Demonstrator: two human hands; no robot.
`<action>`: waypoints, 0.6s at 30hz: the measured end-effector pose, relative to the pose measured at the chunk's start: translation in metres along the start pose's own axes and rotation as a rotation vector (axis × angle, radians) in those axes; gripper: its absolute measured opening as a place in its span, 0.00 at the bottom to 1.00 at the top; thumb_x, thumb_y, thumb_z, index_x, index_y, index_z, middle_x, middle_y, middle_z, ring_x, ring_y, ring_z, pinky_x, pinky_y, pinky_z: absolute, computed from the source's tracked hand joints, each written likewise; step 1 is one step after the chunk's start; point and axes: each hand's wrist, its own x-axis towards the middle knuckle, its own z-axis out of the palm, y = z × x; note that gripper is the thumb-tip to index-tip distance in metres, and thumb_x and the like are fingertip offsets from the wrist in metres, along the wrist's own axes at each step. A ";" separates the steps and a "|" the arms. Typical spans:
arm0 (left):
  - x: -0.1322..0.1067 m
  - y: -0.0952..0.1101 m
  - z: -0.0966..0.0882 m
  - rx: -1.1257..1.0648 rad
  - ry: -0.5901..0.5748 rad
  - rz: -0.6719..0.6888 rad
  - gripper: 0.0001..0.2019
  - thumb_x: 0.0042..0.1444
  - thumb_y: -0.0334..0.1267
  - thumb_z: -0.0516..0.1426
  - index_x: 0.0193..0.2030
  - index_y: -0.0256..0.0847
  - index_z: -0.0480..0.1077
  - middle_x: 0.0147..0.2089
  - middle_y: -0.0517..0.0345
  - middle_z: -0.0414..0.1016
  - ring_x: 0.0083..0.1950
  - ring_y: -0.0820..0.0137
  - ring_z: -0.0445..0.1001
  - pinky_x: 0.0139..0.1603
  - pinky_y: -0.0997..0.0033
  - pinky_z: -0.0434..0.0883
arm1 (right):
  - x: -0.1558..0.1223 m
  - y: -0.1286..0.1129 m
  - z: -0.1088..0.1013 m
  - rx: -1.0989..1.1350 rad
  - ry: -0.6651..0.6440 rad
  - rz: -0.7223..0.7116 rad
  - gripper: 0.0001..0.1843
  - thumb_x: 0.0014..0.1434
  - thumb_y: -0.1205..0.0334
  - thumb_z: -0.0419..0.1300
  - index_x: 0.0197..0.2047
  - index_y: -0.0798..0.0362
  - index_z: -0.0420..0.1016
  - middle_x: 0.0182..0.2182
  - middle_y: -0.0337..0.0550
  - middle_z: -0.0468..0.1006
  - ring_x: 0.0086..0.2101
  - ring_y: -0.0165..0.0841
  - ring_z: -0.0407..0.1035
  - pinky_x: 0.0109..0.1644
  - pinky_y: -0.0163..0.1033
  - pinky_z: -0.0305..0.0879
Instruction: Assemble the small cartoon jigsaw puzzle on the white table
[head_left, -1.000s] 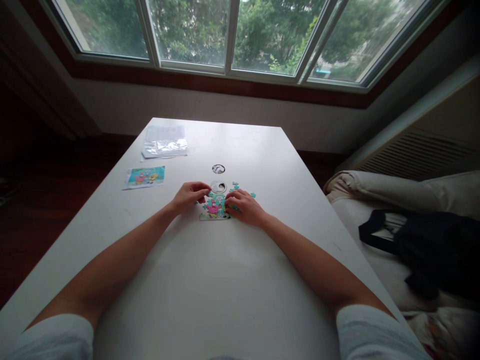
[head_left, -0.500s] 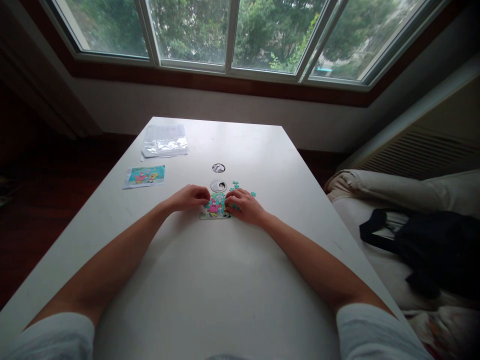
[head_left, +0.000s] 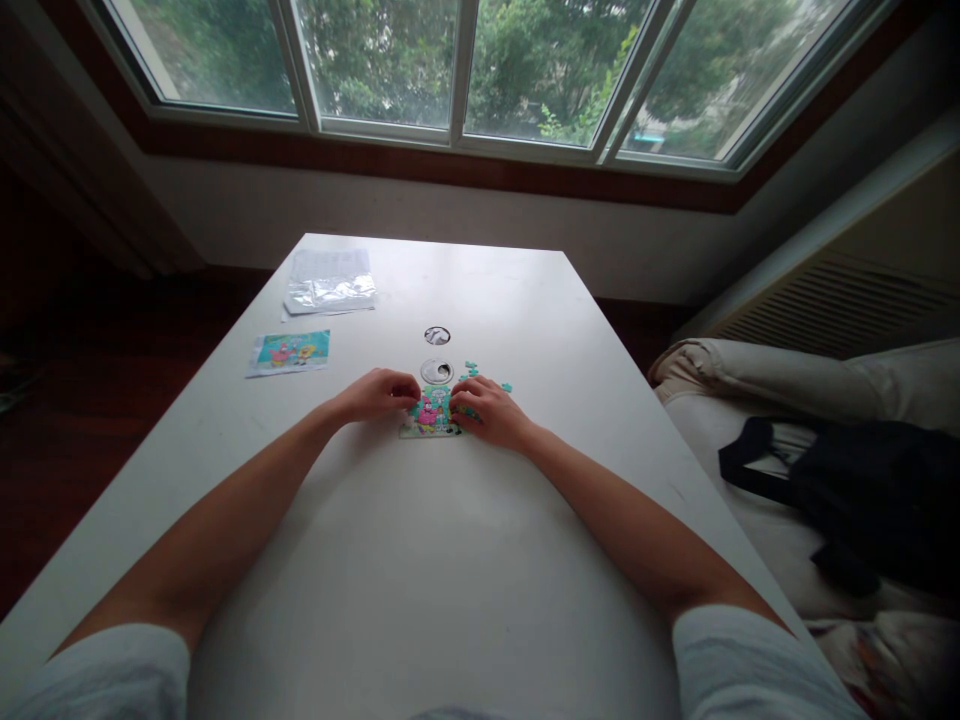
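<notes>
A partly assembled jigsaw puzzle (head_left: 431, 415) with a pink and yellow cartoon picture on green lies flat on the white table. My left hand (head_left: 382, 392) rests at its left edge, fingers curled and closed against the puzzle's side. Over the right part lies my right hand (head_left: 487, 410), its fingers bent and closed on that side, hiding some of the picture. Several loose teal puzzle pieces (head_left: 472, 367) lie just beyond the right hand. Directly behind the puzzle is a round metallic-looking disc (head_left: 436, 371), with a smaller dark-rimmed disc (head_left: 437, 336) farther back.
A printed picture sheet (head_left: 291, 353) with the cartoon figures lies to the left on the table (head_left: 420, 560). Behind it is a clear plastic bag with papers (head_left: 330, 282). To the right stands a pale sofa (head_left: 697, 420) with a dark bag or garment (head_left: 862, 490) on it.
</notes>
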 end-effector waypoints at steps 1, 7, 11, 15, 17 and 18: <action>0.000 -0.001 -0.001 0.010 0.017 0.002 0.13 0.57 0.47 0.59 0.40 0.42 0.80 0.31 0.59 0.79 0.32 0.70 0.73 0.35 0.73 0.67 | 0.000 0.001 0.001 0.000 -0.001 0.000 0.06 0.67 0.59 0.61 0.46 0.48 0.77 0.48 0.48 0.78 0.50 0.42 0.68 0.56 0.49 0.64; 0.002 -0.013 -0.014 0.118 0.292 -0.072 0.12 0.56 0.46 0.60 0.39 0.43 0.81 0.34 0.58 0.82 0.34 0.69 0.74 0.37 0.72 0.68 | -0.001 0.004 0.003 -0.005 -0.008 -0.004 0.07 0.67 0.58 0.62 0.47 0.47 0.78 0.48 0.49 0.77 0.49 0.42 0.68 0.55 0.49 0.65; 0.001 -0.022 -0.022 0.122 0.410 -0.149 0.11 0.55 0.46 0.61 0.39 0.44 0.81 0.37 0.57 0.83 0.35 0.66 0.76 0.39 0.70 0.68 | 0.000 0.003 0.002 -0.002 -0.012 -0.006 0.07 0.67 0.59 0.62 0.47 0.47 0.78 0.48 0.49 0.78 0.49 0.42 0.68 0.55 0.48 0.65; 0.001 -0.026 -0.020 0.132 0.422 -0.167 0.09 0.54 0.44 0.62 0.37 0.45 0.81 0.36 0.57 0.83 0.34 0.67 0.76 0.37 0.70 0.68 | 0.000 0.002 0.000 -0.001 -0.009 -0.007 0.07 0.68 0.59 0.61 0.47 0.47 0.78 0.48 0.49 0.78 0.49 0.42 0.68 0.55 0.48 0.65; 0.002 -0.028 -0.018 0.130 0.415 -0.162 0.09 0.54 0.44 0.62 0.38 0.45 0.81 0.35 0.58 0.83 0.34 0.67 0.76 0.37 0.70 0.68 | 0.000 0.002 0.000 0.001 -0.010 -0.007 0.07 0.68 0.58 0.61 0.47 0.47 0.77 0.48 0.49 0.78 0.49 0.42 0.68 0.55 0.48 0.65; 0.002 -0.028 -0.018 0.128 0.415 -0.160 0.09 0.54 0.43 0.61 0.38 0.45 0.81 0.35 0.57 0.83 0.34 0.67 0.76 0.37 0.70 0.68 | 0.000 0.002 0.000 0.000 -0.010 -0.009 0.07 0.68 0.58 0.61 0.47 0.47 0.77 0.48 0.49 0.78 0.49 0.42 0.68 0.55 0.48 0.65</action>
